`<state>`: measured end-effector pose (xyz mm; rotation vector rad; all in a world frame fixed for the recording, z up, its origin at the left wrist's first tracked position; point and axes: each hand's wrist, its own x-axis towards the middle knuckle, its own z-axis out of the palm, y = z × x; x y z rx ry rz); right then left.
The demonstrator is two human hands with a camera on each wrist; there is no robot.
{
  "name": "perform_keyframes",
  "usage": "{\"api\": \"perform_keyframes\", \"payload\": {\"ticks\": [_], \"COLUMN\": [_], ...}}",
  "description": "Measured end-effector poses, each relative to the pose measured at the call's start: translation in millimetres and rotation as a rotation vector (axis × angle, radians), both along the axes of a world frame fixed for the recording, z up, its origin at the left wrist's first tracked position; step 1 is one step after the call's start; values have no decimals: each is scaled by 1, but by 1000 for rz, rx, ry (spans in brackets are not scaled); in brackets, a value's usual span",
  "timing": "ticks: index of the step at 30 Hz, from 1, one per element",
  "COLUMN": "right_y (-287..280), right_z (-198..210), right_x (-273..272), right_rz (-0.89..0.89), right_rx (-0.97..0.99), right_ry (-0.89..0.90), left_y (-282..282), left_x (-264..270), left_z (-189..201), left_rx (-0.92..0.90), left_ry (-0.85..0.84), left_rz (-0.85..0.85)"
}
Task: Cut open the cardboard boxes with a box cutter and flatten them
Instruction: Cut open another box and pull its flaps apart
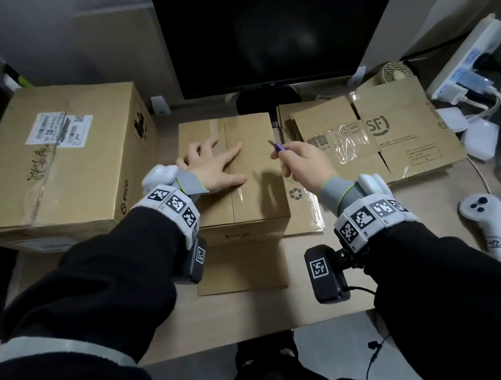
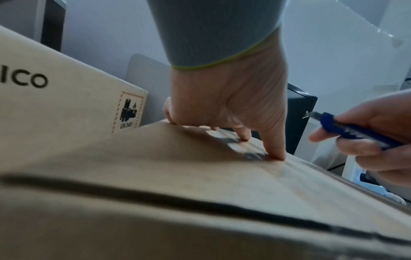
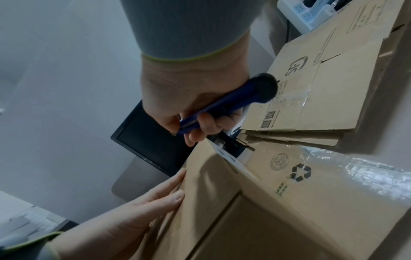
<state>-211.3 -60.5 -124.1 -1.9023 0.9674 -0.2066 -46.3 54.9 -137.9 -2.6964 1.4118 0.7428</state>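
Light wooden desk (image 1: 255, 318) is fronted by a dark monitor (image 1: 273, 28) | large taped box (image 1: 56, 159) is set at the left | small sealed box (image 1: 235, 173) is placed centrally, pressed flat by the spread left hand (image 1: 213, 169) | flattened boxes (image 1: 390, 133) are stacked at the right | blue box cutter (image 1: 278, 146) is gripped in the right hand (image 1: 305, 166), held just above the small box's right edge
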Motion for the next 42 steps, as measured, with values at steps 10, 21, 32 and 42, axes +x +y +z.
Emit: {"api": "perform_keyframes", "payload": {"ticks": [10,21,32,42], "right_y": [48,74,77,84], "right_z": [0,1,2,5], "right_x": [-4,6,9,4], "right_rz": [378,424,373,314], "right_rx": [83,-65,14,45], "right_ry": [195,265,325,298], "left_y": [2,19,19,20], "left_x": [-9,10,11,12], "left_z": [-15,-12,-16,-19], "left_rx": [-88,-292,-308,-328], "left_ry": [28,244,265,271], "left_rz": [2,-9,4,13]}}
